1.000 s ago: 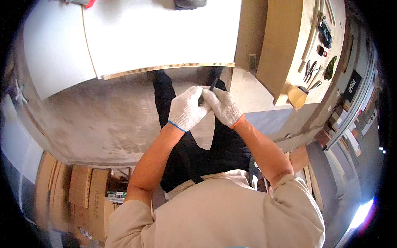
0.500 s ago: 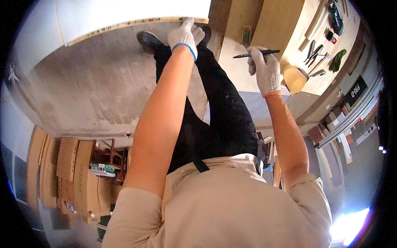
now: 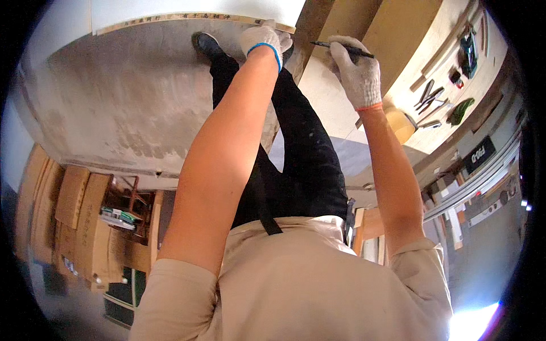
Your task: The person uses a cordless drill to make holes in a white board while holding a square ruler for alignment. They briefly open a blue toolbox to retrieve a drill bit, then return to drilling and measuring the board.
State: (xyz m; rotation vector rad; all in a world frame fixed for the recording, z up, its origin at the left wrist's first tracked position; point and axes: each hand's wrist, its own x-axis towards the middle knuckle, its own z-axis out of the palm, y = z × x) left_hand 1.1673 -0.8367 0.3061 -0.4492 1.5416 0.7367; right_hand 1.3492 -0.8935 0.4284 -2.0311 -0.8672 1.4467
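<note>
My left hand [image 3: 264, 41], in a white knit glove with a blue cuff, is closed at the right end of the white panel's [image 3: 142, 10] near edge. That edge shows as a light wood strip [image 3: 187, 18] with dark printed marks. Part of its fingers is hidden behind the glove's back. To the right, my right hand [image 3: 357, 71], gloved in white with an orange cuff, grips a dark pen [image 3: 319, 44] between thumb and fingers. Its tip points left toward my left hand, above a pale wooden surface, apart from the panel.
A wooden workbench [image 3: 424, 122] at the right carries several hand tools [image 3: 429, 98], a dark green object [image 3: 460, 112] and a yellowish round container [image 3: 400, 126]. Cardboard boxes [image 3: 91, 227] stand at the lower left. My dark shoe [image 3: 209, 45] is on the stained floor.
My right hand has moved up and slightly left with the pen, closer to my left hand. The left hand stays at the panel's edge. The whole view has shifted a little.
</note>
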